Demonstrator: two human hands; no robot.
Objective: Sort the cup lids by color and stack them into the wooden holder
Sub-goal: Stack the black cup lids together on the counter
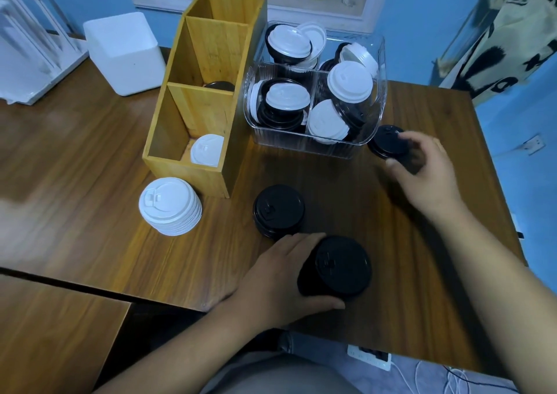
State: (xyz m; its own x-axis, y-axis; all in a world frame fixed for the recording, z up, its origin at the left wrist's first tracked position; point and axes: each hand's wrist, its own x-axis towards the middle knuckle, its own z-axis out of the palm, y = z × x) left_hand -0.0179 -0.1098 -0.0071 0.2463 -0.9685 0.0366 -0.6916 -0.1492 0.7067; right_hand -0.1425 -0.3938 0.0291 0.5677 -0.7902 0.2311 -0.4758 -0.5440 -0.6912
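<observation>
Hands first: the left hand (pixel 280 276) curls round a tilted stack of black lids (pixel 337 265) at the near edge of the table (pixel 361 206), while the right hand (pixel 422 167) pinches a single black lid (pixel 387 142) just beside the clear bin (pixel 301 148). A second black stack (pixel 278 211) sits just beyond the left fingers, and a white stack (pixel 170 206) stands near the wooden holder (pixel 193 176). Its nearest compartment holds a white lid (pixel 206 149); the middle one shows a dark lid (pixel 218 85) (only its edge visible). Black and white lids lie jumbled together in the bin.
</observation>
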